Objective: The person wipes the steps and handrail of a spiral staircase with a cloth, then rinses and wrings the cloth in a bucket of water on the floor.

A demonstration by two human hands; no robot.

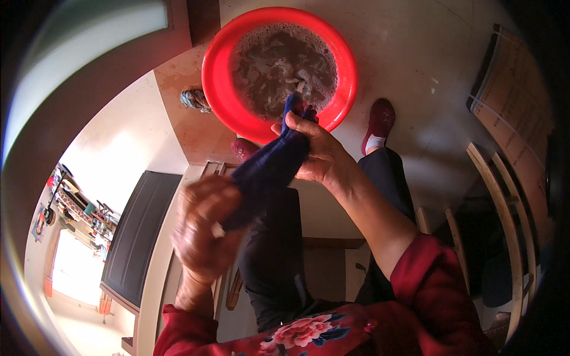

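A dark blue cloth [267, 167], long and narrow like a sock, stretches between my two hands over my lap. My left hand [208, 222], smeared by motion, has its fingers curled around the lower end. A small whitish bit shows at those fingers; I cannot make out what it is. My right hand [317, 148] grips the upper part, its thumb lying along the fabric. The cloth's tip reaches over the near rim of a red plastic basin [219, 77]. Murky grey-brown water [279, 65] with foam at its edge fills the basin.
A crumpled wet rag [195, 101] lies on the floor left of the basin. My red shoes [379, 118] are on either side of its near edge. At the right stand a cardboard box [513, 107] and wooden bars [496, 190]. A dark panel [142, 231] is at the left.
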